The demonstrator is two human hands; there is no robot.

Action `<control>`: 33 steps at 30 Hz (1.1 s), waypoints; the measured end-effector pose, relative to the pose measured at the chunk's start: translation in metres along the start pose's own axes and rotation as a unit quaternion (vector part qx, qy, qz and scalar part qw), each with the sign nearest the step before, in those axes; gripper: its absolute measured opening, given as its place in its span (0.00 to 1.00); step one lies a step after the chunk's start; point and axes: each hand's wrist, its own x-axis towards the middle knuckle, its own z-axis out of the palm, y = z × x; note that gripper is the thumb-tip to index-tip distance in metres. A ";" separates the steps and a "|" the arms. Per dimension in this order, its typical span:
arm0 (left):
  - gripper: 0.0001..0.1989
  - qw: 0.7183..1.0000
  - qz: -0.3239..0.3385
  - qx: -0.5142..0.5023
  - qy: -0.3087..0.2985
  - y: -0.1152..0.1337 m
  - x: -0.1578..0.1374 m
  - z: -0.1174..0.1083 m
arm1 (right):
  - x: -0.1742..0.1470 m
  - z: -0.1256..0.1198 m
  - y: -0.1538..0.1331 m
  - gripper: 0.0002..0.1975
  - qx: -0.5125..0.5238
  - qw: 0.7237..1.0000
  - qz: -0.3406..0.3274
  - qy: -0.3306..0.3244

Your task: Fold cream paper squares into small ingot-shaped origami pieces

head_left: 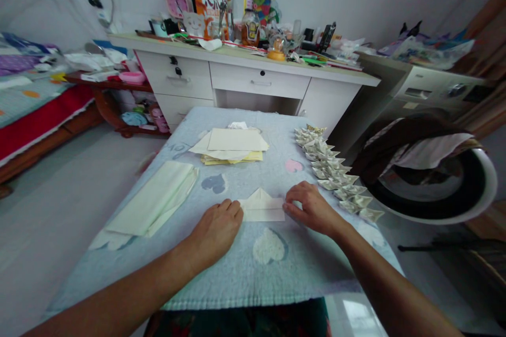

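Observation:
A partly folded sheet of paper (262, 214) lies flat on the cloth-covered table, with a pointed peak at its far side and a straight band along the near side. My left hand (221, 226) grips its left end, fingers curled together. At the right end, my right hand (306, 205) pinches the paper's edge between thumb and fingers. Beyond it sits a stack of cut paper sheets (237, 140), white on top and yellow below. Rows of folded paper boats (336, 171) stand to the right of my right hand. Larger folded pale-green sheets (152, 200) lie on the left.
The blue tablecloth (221, 287) carries heart patterns. Past the table stands a white desk (261, 76), its top crowded with jars, a clock and a snack bag. A front-loading washing machine (430, 168) with laundry in its open door is on the right. A bed (43, 100) is at the left.

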 end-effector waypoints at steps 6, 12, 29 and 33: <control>0.08 0.996 -0.002 -0.083 -0.007 -0.016 0.019 -0.012 | 0.039 0.032 -0.016 0.16 -0.037 0.993 0.116 -0.007; 0.06 0.988 -0.033 -0.148 -0.015 -0.023 0.038 -0.009 | 0.041 0.048 -0.010 0.11 0.040 0.991 0.126 0.009; 0.22 0.612 -0.140 -0.771 0.106 -0.032 0.062 0.011 | 0.051 0.062 0.000 0.22 0.512 0.832 0.077 0.199; 0.25 0.562 -0.141 -0.808 0.101 -0.021 0.061 0.008 | 0.053 0.068 -0.005 0.22 0.523 0.833 0.064 0.166</control>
